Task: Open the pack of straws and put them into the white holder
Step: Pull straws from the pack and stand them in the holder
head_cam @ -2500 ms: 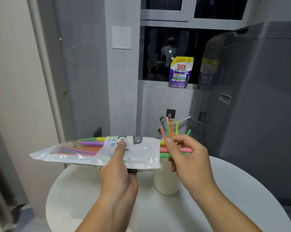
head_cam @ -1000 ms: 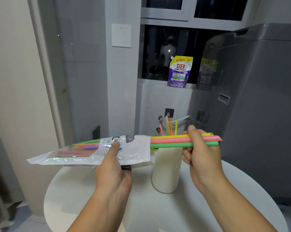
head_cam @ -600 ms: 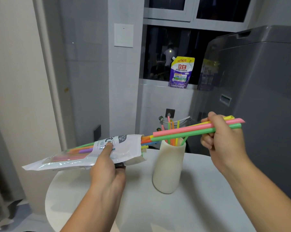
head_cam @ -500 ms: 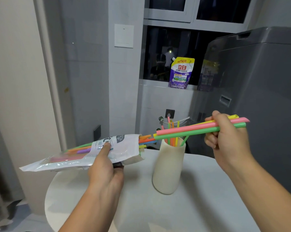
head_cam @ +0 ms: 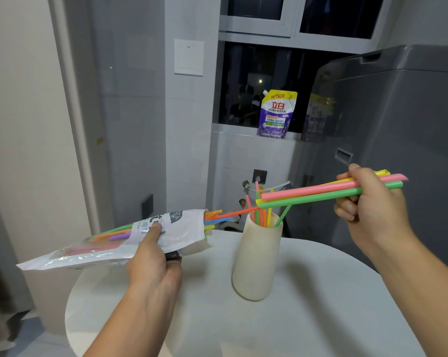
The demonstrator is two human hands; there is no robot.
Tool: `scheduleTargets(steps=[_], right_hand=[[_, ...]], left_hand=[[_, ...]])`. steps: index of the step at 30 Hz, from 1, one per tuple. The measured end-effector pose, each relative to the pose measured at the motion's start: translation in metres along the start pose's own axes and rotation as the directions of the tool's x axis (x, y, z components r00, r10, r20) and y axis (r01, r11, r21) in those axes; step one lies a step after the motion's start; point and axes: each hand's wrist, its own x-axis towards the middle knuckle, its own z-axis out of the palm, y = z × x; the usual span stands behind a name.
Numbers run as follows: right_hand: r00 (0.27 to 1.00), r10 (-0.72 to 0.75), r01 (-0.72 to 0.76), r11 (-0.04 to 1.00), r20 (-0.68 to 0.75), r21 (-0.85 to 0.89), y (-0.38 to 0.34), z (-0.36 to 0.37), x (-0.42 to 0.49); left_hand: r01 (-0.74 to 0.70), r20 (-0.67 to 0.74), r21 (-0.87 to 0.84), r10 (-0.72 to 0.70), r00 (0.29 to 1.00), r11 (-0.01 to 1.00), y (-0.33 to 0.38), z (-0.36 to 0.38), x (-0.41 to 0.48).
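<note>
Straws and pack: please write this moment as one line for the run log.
left hand: holds open pack | right hand: grips three straws, clear of pack | white holder: upright on table, several straws inside | stage: transfer to holder pending

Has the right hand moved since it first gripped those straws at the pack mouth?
Yes. The right hand has drawn rightward, away from the white holder, pulling three straws clear of the pack.

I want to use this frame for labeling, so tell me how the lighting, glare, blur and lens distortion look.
Head view: soft, even indoor light, dim overall; the window is dark and reflective. Glare streaks the straw pack in the left hand. Wide-angle bending curves the door frame. The straws in the right hand and the white holder look sharp; the holder casts a faint shadow on the table.
</note>
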Motion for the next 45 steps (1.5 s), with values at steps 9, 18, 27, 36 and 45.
scheduleTargets(steps=[9,18,27,36,45], right_hand=[[0.995,-0.033,0.034,0.999,-0.091,0.007,-0.005,-0.013,0.015],[0.970,-0.194,0.163,0.967,-0.149,-0.196,-0.032,-0.008,0.028],[0.966,-0.228,0.167,0.914,-0.126,-0.370,-0.045,0.007,0.026],[0.989,-0.033,0.119,0.768,0.147,-0.629,-0.010,0.035,0.039],[0.936,0.129,0.170,0.649,0.328,-0.742,0.020,0.044,0.042]], left_hand=[[0.029,-0.020,0.025,-0.029,0.999,0.999,0.000,-0.002,0.002],[0.007,-0.004,0.022,-0.007,1.000,1.000,-0.007,-0.003,0.005],[0.023,0.018,0.039,-0.024,1.000,0.999,-0.013,-0.003,0.000],[0.037,0.041,0.061,-0.039,0.998,0.997,-0.018,-0.001,-0.008],[0.024,0.063,0.054,-0.027,0.998,0.998,-0.020,-0.002,-0.007]])
